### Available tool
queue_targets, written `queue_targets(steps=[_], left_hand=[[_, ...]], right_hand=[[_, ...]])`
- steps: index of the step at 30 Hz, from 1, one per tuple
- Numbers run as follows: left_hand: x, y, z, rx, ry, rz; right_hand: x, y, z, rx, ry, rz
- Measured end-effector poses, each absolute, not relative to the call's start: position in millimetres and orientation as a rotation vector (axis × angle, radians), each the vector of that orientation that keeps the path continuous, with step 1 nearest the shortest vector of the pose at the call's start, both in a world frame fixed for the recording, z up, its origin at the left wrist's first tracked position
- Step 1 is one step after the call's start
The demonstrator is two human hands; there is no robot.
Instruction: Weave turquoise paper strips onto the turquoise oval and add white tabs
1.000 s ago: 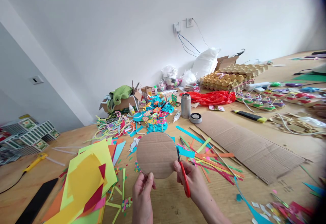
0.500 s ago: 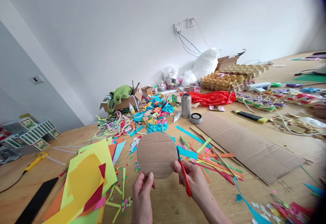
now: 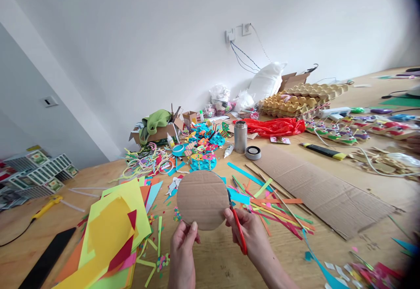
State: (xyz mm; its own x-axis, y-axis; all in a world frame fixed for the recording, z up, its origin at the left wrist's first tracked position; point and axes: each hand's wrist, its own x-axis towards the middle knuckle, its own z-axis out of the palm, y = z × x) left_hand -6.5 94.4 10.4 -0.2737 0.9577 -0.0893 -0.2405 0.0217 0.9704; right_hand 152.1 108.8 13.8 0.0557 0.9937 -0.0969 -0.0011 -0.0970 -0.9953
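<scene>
The left hand point(image 3: 184, 247) pinches the cardboard circle point(image 3: 202, 200) at its lower edge, above the table point(image 3: 213, 267); the right hand point(image 3: 244, 227) grips red-handled scissors point(image 3: 238, 232) against the circle's side.

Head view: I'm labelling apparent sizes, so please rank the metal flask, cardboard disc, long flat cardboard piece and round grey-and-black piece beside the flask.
Largest to smallest:
1. Long flat cardboard piece
2. Cardboard disc
3. Metal flask
4. Round grey-and-black piece
</scene>
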Motion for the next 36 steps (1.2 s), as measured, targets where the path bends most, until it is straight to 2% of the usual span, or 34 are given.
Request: queue_targets(steps=[17, 25, 36], left_hand=[[-11, 97, 18, 0.775, 1.246, 1.482], [-6, 97, 23, 0.559, 1.108, 1.478], [-8, 98, 19, 0.583, 1.12, 1.462]], right_hand=[[152, 112, 4, -1.304, -1.155, 1.195], [149, 107, 13, -1.328, -1.113, 1.21], [149, 107, 23, -1.393, -1.09, 1.196]])
